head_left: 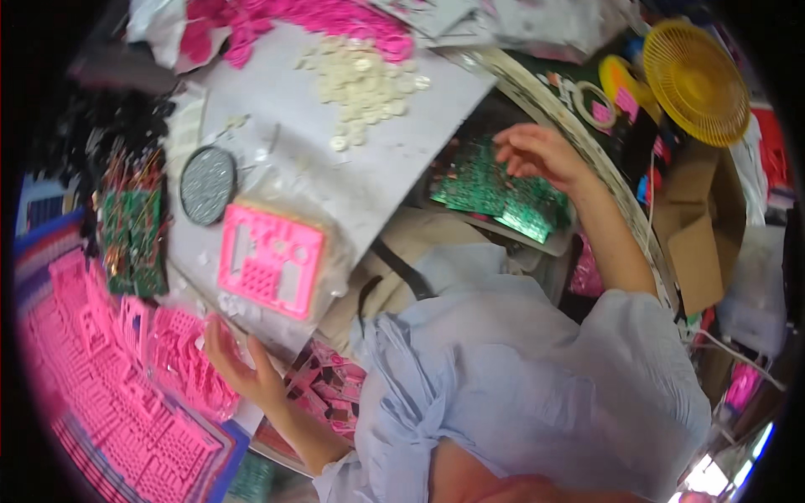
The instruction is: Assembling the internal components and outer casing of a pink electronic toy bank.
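My left hand (239,369) is open, thumb and fingers apart, at the near edge of the worktable, beside a clear bag of pink plastic parts (189,360). It appears to hold nothing. Out to the right, my right hand (541,157) hovers over a bin of green circuit boards (495,189); its fingers are loosely bent and apart, with nothing visible in them. On the table between the hands lies a pink plastic casing (272,260) with cut-out openings, face up on a clear plastic wrap (334,268).
White round pieces (360,84) and pink pieces (335,25) lie heaped at the table's far side. A round tin (208,186) and wired green boards (134,239) stand left. Pink casings (117,386) fill a crate. A yellow basket (696,82) and cardboard box (700,226) are right.
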A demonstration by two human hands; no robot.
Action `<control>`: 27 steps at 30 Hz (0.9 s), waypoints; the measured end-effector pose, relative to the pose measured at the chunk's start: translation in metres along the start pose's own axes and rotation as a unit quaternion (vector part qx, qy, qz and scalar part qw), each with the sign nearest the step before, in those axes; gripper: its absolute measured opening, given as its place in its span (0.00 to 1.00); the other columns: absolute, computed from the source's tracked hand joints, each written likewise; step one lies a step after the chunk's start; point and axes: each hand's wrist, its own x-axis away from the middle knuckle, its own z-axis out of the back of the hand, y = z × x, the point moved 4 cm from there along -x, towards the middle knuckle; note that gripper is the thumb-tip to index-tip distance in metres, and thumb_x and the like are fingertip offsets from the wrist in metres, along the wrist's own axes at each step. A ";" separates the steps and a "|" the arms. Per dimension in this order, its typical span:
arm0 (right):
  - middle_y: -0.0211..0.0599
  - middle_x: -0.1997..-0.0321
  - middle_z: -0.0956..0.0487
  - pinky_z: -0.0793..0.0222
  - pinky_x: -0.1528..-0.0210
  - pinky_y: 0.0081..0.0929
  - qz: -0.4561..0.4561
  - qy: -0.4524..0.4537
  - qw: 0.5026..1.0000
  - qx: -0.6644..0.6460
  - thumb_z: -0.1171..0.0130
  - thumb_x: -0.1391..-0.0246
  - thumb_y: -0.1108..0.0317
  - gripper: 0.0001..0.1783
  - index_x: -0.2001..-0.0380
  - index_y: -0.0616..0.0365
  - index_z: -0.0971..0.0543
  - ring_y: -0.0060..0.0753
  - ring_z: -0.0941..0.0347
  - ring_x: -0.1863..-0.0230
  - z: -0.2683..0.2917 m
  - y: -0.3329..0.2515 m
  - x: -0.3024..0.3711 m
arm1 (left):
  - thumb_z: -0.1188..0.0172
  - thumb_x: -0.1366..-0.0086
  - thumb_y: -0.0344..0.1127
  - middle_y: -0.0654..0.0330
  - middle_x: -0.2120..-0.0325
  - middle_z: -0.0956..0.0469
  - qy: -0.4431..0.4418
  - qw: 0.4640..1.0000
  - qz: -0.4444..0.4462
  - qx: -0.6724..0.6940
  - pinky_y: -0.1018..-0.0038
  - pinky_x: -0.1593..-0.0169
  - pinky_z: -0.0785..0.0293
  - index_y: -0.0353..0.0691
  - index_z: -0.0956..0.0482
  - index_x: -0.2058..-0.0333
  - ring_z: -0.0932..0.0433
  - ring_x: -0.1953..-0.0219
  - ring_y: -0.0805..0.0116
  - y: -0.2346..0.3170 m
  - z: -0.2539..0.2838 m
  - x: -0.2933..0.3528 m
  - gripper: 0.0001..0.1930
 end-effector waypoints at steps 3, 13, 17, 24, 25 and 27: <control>0.38 0.61 0.18 0.20 0.61 0.26 -0.106 0.167 0.978 -0.064 0.40 0.39 0.61 0.15 0.55 0.61 0.20 0.29 0.19 0.64 0.075 0.124 0.038 | 0.42 0.36 0.24 0.48 0.40 0.30 -0.045 0.995 0.027 0.081 0.58 0.34 0.38 0.30 0.31 0.40 0.32 0.38 0.55 0.016 -0.030 0.013 0.24; 0.39 0.61 0.19 0.25 0.65 0.33 -0.094 0.320 0.943 0.000 0.36 0.51 0.69 0.21 0.53 0.62 0.22 0.35 0.22 0.61 0.108 0.355 -0.087 | 0.42 0.38 0.22 0.47 0.49 0.22 -0.157 0.986 -0.056 0.020 0.61 0.38 0.35 0.31 0.23 0.48 0.25 0.44 0.52 0.076 -0.066 -0.001 0.18; 0.43 0.56 0.20 0.26 0.61 0.37 -0.122 0.269 0.953 0.074 0.35 0.52 0.68 0.21 0.53 0.62 0.23 0.39 0.22 0.59 0.047 0.269 -0.084 | 0.42 0.38 0.22 0.47 0.51 0.22 -0.137 0.990 -0.019 -0.004 0.61 0.39 0.34 0.30 0.21 0.50 0.24 0.46 0.52 0.073 -0.060 0.014 0.16; 0.44 0.56 0.20 0.25 0.61 0.34 -0.081 0.305 0.947 -0.060 0.34 0.53 0.69 0.24 0.51 0.62 0.25 0.39 0.22 0.58 0.086 0.349 -0.115 | 0.42 0.38 0.22 0.48 0.53 0.21 -0.174 0.984 -0.025 0.000 0.63 0.41 0.32 0.31 0.20 0.52 0.23 0.49 0.54 0.088 -0.084 0.011 0.15; 0.44 0.56 0.20 0.25 0.60 0.35 -0.084 0.295 0.951 -0.032 0.34 0.53 0.69 0.24 0.51 0.61 0.25 0.39 0.22 0.57 0.072 0.333 -0.115 | 0.42 0.38 0.22 0.48 0.53 0.21 -0.169 0.985 -0.025 -0.007 0.63 0.41 0.32 0.31 0.20 0.52 0.23 0.49 0.54 0.085 -0.083 0.012 0.15; 0.44 0.56 0.20 0.24 0.58 0.35 -0.092 0.283 0.954 0.025 0.34 0.53 0.69 0.24 0.51 0.61 0.25 0.39 0.22 0.56 0.039 0.271 -0.092 | 0.42 0.38 0.22 0.48 0.54 0.21 -0.164 0.986 -0.026 -0.012 0.64 0.42 0.31 0.31 0.20 0.52 0.23 0.49 0.55 0.084 -0.082 0.015 0.15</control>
